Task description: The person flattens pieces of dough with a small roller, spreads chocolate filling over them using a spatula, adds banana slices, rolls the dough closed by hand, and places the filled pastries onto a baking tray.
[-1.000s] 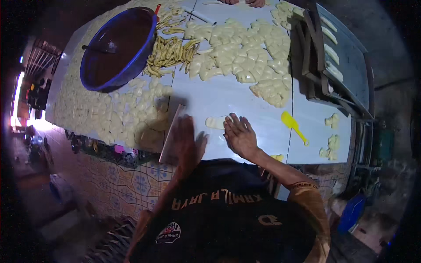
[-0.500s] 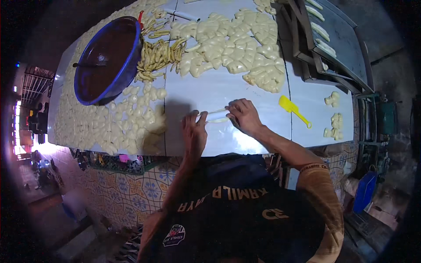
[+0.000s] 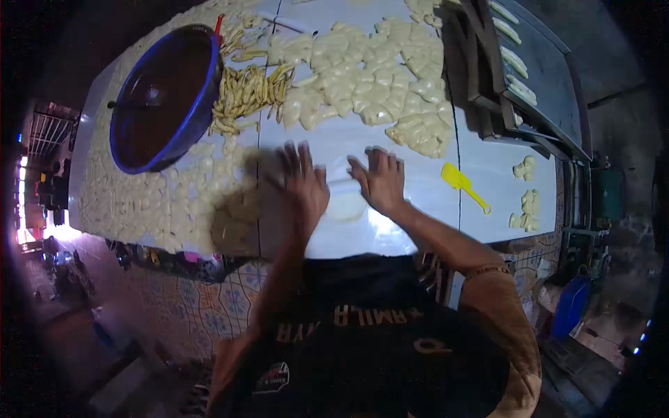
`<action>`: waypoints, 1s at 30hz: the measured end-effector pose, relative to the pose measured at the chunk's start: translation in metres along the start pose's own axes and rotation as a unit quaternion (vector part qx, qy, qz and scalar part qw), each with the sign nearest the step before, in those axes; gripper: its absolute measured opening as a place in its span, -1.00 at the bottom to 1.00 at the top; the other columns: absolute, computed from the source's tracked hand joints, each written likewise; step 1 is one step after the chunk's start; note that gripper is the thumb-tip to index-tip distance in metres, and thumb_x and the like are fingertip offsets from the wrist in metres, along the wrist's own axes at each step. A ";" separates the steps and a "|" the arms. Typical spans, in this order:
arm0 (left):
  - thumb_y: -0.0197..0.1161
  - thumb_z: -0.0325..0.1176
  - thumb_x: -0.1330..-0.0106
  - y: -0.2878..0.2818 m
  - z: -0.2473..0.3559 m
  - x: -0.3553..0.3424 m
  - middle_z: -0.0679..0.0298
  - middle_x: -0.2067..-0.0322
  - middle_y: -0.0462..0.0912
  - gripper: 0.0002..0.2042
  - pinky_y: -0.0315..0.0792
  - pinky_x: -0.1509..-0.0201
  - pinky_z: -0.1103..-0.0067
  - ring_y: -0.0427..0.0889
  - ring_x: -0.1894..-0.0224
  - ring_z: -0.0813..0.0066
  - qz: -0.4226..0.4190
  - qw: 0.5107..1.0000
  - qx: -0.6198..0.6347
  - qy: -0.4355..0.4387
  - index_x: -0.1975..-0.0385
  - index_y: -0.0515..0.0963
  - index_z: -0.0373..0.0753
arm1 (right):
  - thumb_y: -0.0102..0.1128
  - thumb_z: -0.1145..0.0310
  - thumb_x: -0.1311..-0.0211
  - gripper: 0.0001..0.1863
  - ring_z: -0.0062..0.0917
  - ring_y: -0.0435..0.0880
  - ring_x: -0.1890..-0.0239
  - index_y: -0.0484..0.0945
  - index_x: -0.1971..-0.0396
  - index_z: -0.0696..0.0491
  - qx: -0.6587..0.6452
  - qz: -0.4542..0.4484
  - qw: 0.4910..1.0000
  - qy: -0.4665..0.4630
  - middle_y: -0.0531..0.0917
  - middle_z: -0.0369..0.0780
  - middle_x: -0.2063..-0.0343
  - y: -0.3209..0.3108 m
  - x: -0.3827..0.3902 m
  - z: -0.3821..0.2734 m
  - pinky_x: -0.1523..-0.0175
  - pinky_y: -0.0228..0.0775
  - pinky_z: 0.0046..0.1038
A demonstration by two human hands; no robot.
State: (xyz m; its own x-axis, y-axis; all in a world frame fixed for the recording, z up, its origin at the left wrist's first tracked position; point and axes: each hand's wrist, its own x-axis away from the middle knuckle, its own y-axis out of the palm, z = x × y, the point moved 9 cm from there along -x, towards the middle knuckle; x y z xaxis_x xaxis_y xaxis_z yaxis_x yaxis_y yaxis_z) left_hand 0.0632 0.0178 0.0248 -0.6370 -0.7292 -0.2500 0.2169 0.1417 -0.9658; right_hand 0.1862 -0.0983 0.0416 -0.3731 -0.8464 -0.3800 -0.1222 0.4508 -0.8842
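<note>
A white rolling pin (image 3: 343,187) lies crosswise on the white worktop, mostly hidden under my hands. My left hand (image 3: 305,189) presses on its left end, fingers spread and stretched forward. On the right end rests my right hand (image 3: 383,182), flat, its fingers also apart. A thin, pale round of dough (image 3: 346,207) lies on the near side of the pin, between my wrists. Beyond my hands, many soft pale dough pieces (image 3: 376,83) cover the worktop, beside a heap of yellow-brown strips (image 3: 251,96) that look like banana slices.
At the left stands a blue basin (image 3: 207,101) with brown filling, amid more dough pieces (image 3: 160,209). A yellow scraper (image 3: 465,187) lies right of my hands. Stacked metal trays (image 3: 547,76) at the far right hold long dough rolls (image 3: 514,63). Another white rod (image 3: 286,25) lies at the back.
My fingers have gone from curled round the pin's ends to stretched out flat over it. Both hands have moved slightly forward, and the dough round now shows on the near side.
</note>
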 end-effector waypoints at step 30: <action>0.22 -0.43 -0.21 -0.053 -0.058 0.129 0.15 0.22 0.54 -0.59 0.40 0.04 0.19 0.54 0.07 0.11 0.164 0.977 0.099 -0.091 -0.08 0.62 0.06 | 0.12 0.36 -0.43 -0.78 -0.56 0.63 0.55 0.52 0.19 0.25 -0.345 -0.202 0.887 0.231 0.65 -0.17 0.44 -0.021 0.003 0.090 0.46 0.51 -0.43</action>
State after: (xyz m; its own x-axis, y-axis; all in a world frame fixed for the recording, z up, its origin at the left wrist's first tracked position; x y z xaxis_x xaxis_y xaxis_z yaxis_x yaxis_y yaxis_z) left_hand -0.0739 -0.0450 0.0393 -0.3711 -0.7760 -0.5100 0.5377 0.2682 -0.7993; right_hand 0.2703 -0.1357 0.0344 -0.4879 -0.8440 0.2227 -0.8061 0.3377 -0.4859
